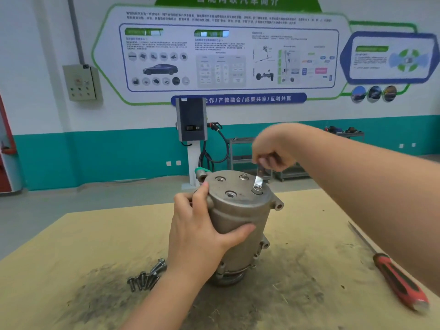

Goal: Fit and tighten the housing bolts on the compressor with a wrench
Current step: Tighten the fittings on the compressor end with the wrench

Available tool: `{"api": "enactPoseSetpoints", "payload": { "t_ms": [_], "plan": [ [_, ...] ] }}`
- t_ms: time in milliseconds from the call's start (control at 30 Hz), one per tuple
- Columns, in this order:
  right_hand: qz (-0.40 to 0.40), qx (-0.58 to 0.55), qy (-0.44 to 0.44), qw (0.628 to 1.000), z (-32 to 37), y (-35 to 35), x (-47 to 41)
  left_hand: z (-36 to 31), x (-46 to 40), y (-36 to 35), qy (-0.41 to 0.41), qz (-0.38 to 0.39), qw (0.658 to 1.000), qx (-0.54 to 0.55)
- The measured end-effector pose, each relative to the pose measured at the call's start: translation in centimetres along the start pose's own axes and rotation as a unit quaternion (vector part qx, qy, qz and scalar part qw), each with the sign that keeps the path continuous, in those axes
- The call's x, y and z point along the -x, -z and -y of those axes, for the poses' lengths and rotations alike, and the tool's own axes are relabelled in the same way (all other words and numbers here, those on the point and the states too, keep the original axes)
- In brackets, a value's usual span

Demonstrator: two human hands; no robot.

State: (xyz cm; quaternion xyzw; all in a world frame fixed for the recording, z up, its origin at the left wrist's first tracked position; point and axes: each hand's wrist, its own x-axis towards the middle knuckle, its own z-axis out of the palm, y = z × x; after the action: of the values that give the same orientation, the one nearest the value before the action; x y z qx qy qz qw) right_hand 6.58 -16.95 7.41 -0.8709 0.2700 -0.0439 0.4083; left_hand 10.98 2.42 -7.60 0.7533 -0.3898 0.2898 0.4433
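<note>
We stand the compressor [238, 217] upright on the bench [309, 234] so its bolt holes face up. Our left hand [202, 225] grasps its side, to stop it from turning. Our right hand [273, 151] grips the wrench [258, 181], whose end sits on a bolt [257, 189] at the rim. Spare bolts [146, 277] lie near the base, within easy reach; a screwdriver [400, 282] lies apart, at the right.
</note>
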Motion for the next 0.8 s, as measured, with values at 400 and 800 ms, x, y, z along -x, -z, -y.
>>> {"api": "enactPoseSetpoints", "payload": {
  "t_ms": [400, 800],
  "plan": [
    [-0.195, -0.644, 0.142, 0.726, -9.3, -6.4, 5.0, 1.4, -1.1, 1.5, 0.045, 0.061, 0.994, 0.081],
    [-0.112, -0.758, 0.13, 0.63, -6.1, -3.4, 2.5, 5.3, -2.7, 4.1, 0.084, 0.016, 0.995, 0.055]
  ]
}}
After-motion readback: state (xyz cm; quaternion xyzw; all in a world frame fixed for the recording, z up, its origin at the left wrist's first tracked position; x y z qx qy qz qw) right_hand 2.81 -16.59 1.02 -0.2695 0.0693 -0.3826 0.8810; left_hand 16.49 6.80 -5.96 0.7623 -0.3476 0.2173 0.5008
